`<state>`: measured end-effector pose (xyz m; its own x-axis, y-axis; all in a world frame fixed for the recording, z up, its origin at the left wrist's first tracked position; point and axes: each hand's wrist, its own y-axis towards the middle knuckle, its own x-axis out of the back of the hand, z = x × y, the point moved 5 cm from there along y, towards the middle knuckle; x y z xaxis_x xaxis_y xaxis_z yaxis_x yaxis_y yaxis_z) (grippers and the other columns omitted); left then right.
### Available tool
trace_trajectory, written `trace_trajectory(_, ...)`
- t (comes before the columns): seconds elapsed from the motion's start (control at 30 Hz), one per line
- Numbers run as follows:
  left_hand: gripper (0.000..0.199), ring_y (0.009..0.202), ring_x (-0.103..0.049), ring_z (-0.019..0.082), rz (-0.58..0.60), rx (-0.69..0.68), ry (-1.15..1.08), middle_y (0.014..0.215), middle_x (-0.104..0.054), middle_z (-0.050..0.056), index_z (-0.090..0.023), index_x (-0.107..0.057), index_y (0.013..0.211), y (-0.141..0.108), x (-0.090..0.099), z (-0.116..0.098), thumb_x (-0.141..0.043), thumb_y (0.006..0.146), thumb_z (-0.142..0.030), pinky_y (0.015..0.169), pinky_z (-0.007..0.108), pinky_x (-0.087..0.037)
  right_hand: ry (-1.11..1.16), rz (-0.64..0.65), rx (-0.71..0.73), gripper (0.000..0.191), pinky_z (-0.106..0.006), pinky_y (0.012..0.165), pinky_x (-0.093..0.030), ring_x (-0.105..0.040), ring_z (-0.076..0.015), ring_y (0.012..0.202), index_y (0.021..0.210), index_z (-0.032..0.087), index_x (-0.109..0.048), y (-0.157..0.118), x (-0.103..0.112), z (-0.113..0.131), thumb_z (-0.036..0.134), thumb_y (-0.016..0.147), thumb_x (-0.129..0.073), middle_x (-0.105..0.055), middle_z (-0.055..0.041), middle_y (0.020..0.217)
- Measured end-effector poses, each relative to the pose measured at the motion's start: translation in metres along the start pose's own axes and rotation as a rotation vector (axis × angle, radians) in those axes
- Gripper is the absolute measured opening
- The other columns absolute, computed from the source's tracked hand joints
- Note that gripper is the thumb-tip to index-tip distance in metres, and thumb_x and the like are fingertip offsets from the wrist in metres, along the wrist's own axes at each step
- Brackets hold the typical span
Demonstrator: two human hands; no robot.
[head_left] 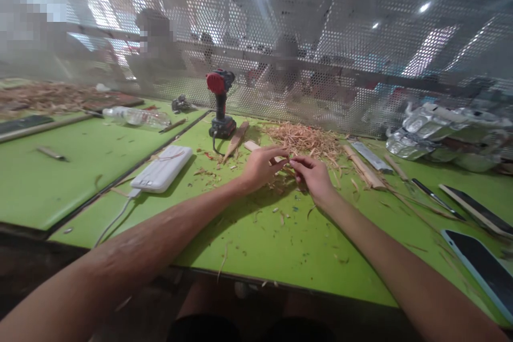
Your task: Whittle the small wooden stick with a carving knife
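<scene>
Over the green tabletop [256, 240], my left hand [262, 167] is curled, thumb and fingertips drawn together. My right hand [315, 175] meets it in a pinch, the fingertips of both almost touching. Whatever is between the fingers is too small and too covered to name. A pale flat wooden strip [251, 145] shows just behind my left hand; I cannot tell whether I touch it. Beyond my hands lies a heap of wood shavings [302, 138]. A pointed wooden piece [236, 139] rests beside a red and black cordless drill [220, 101], which stands upright on its battery.
Left are a white power bank [162, 171] with a cable and a plastic bottle [136, 116]. Right are a wooden stick [363, 167], a pen-like tool [435, 196], a dark flat block [476, 208], a phone [481, 267] and foil-wrapped bundles [436, 128]. A perforated metal screen [260, 75] stands behind.
</scene>
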<state>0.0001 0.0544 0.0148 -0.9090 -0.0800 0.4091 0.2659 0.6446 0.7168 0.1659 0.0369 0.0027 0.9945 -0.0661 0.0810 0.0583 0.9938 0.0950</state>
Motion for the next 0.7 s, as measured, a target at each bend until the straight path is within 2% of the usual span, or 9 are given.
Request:
trace_trajectory(0.27,0.015,0.068,-0.069,0.017,0.001,0.019,-0.067,0.098,-0.08,0.013,-0.017,-0.082,0.098,0.0009,0.0014,-0.0004,-0.069,0.092,-0.021,0.064,0.032,-0.06,0.007,0.004,-0.004,0.031,-0.021,0.035,-0.03,-0.045,-0.0099,0.043,0.086,0.02,-0.077,0.002,-0.001,-0.0039,0.04,0.065,-0.086,-0.054,0.0047,0.053)
trace_trajectory(0.7,0.014,0.077,-0.074,0.017,0.02,0.1,-0.135,0.099,-0.08,0.014,-0.015,-0.083,0.097,0.0028,0.0023,-0.003,-0.075,0.089,-0.023,0.066,0.031,-0.065,-0.018,0.002,0.008,0.031,-0.023,0.038,-0.031,-0.045,-0.0107,0.044,0.094,0.019,-0.08,0.0023,0.0,-0.0043,0.036,0.068,-0.085,-0.056,0.0037,0.053)
